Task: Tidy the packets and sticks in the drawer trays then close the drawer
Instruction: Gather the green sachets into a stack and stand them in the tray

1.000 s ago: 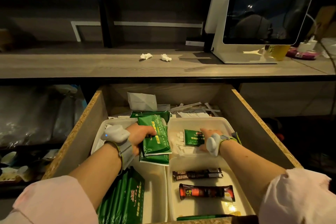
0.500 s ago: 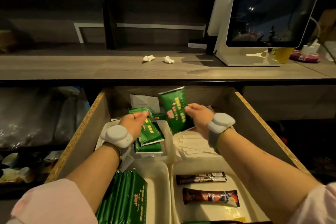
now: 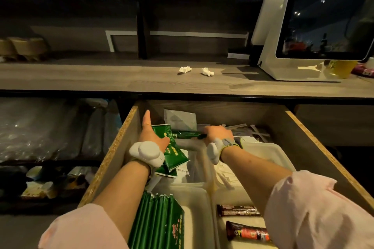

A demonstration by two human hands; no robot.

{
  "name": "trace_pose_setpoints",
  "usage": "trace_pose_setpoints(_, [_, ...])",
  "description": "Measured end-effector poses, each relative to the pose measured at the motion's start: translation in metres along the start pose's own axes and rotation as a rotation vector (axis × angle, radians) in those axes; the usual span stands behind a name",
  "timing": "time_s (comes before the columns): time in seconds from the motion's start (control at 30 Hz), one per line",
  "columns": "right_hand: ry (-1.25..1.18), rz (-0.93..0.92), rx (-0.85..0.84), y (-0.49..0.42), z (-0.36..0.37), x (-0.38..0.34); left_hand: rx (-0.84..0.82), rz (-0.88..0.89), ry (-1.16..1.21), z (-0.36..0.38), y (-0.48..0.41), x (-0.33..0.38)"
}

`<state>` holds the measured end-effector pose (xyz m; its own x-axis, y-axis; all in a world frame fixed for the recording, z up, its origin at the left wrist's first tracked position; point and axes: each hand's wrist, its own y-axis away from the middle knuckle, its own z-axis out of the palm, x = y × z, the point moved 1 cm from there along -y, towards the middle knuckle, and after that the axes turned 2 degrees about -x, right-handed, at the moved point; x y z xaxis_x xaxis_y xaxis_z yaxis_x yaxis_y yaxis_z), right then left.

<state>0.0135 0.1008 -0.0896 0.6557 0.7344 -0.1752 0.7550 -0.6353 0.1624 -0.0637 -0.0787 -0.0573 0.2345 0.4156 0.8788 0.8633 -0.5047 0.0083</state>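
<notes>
Under the grey wooden counter [image 3: 141, 81] the drawer [image 3: 121, 141] stands open, and at its back the left hand [image 3: 150, 134] lies with fingers straight, thumb across the stack of green packets [image 3: 174, 155] in the rear left tray [image 3: 187, 143]. The right hand [image 3: 218, 134] grasps a single green packet [image 3: 188, 135], held edge-on just behind that tray's rim. It would best be laid flat and square on the stack while the left hand steadies it, so that nothing slides off.

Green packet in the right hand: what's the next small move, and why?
Probably lower the green packet onto the green stack in the back-left tray. The right hand holds it level over that tray's back rim, and the flat left hand rests against the stack.
</notes>
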Motion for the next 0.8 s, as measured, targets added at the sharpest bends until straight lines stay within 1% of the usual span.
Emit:
trace_pose_setpoints(0.07, [-0.140,0.004,0.105,-0.002,-0.004,0.005,0.024,0.014,0.030,-0.003,-0.003,0.001])
trace_pose_setpoints(0.13, [-0.364,0.000,0.212,0.000,-0.011,0.009,0.035,0.018,0.048,-0.003,-0.009,-0.002])
trace_pose_setpoints(0.2, [-0.575,-0.010,0.296,0.009,-0.019,0.007,-0.006,0.008,-0.067,-0.002,-0.015,-0.007])
trace_pose_setpoints(0.27, [-0.654,-0.056,0.360,0.025,-0.023,-0.002,-0.075,-0.041,-0.105,0.002,-0.017,-0.010])
trace_pose_setpoints(0.33, [-0.613,-0.152,0.388,0.044,-0.019,-0.019,-0.099,-0.099,-0.057,0.003,-0.017,-0.006])
trace_pose_setpoints(0.43, [-0.582,-0.294,0.324,0.065,-0.004,-0.046,-0.103,-0.248,-0.038,-0.005,-0.012,0.001])
trace_pose_setpoints(0.47, [-0.590,-0.323,0.282,0.068,0.000,-0.052,-0.119,-0.251,-0.047,-0.006,-0.012,0.001])
trace_pose_setpoints(0.53, [-0.643,-0.332,0.206,0.070,0.004,-0.057,-0.144,-0.192,-0.067,-0.005,-0.010,0.000])
trace_pose_setpoints(0.6, [-0.743,-0.287,0.115,0.071,0.001,-0.052,-0.174,-0.175,-0.101,-0.003,-0.008,-0.001])
trace_pose_setpoints(0.7, [-0.962,-0.234,-0.109,0.081,-0.013,-0.039,-0.223,-0.143,-0.174,-0.003,-0.005,0.007])
trace_pose_setpoints(0.73, [-1.025,-0.185,-0.136,0.083,-0.020,-0.036,-0.243,-0.133,-0.193,-0.006,-0.004,0.012])
trace_pose_setpoints(0.8, [-1.050,-0.036,-0.107,0.087,-0.027,-0.024,-0.347,-0.108,-0.257,-0.005,0.006,0.022])
